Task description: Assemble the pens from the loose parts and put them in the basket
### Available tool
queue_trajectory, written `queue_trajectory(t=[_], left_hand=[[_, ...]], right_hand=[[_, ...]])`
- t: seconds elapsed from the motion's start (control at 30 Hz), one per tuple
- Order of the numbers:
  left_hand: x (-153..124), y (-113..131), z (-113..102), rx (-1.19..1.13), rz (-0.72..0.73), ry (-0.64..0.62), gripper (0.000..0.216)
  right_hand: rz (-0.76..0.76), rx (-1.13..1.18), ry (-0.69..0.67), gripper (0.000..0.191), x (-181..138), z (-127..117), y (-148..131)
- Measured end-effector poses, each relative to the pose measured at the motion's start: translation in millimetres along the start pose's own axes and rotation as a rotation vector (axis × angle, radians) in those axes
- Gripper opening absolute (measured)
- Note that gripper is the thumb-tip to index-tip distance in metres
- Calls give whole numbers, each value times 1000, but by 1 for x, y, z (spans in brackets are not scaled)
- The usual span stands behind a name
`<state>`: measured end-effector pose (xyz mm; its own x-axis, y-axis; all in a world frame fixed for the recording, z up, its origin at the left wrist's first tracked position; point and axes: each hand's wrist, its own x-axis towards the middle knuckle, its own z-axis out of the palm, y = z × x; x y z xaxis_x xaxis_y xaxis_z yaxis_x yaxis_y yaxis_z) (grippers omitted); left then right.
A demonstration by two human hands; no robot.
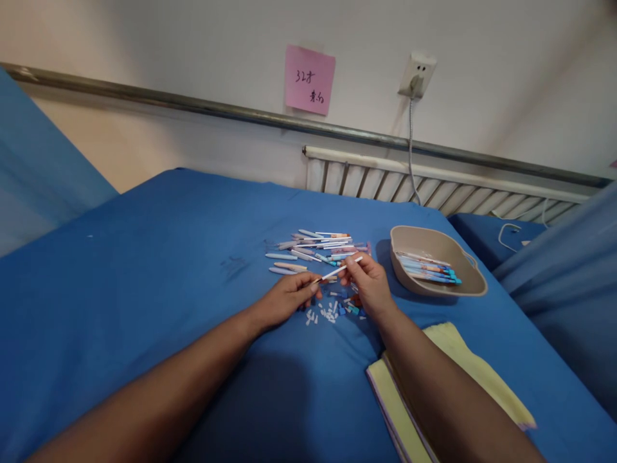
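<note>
1. The left hand (289,297) and right hand (369,283) each pinch 1 end of a thin white plastic pen (336,271), steadying it just above the blue-sheeted worktop (144,276).
2. Small loose pen parts (331,313) lie beneath the hands, and a heap of pastel pens (318,247) lies just beyond, within easy reach.
3. Right of the right hand, a beige oval tray (475,284) keeps blue pens (429,267) apart.

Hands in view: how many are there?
2. The left hand pinches the white pen at its lower end; the right hand holds its upper end. None seem hidden.
</note>
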<state>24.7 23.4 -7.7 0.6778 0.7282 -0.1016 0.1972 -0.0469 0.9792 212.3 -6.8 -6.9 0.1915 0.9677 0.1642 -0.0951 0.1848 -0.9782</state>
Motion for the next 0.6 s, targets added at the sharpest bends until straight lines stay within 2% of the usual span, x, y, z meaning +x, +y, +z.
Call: queue_trajectory(t=[0.17,0.43,0.6], left_hand=[[0,-3,-1,-141,-30,22,37],[-1,1,-3,-97,-42,-106,34],[-3,2,-2,-310,-81,-151,36]], right_hand=[[-25,24,82,27,2,-6,3],[24,-34,-50,28,-3,3,0],[27,19,-22,25,0,3,6]])
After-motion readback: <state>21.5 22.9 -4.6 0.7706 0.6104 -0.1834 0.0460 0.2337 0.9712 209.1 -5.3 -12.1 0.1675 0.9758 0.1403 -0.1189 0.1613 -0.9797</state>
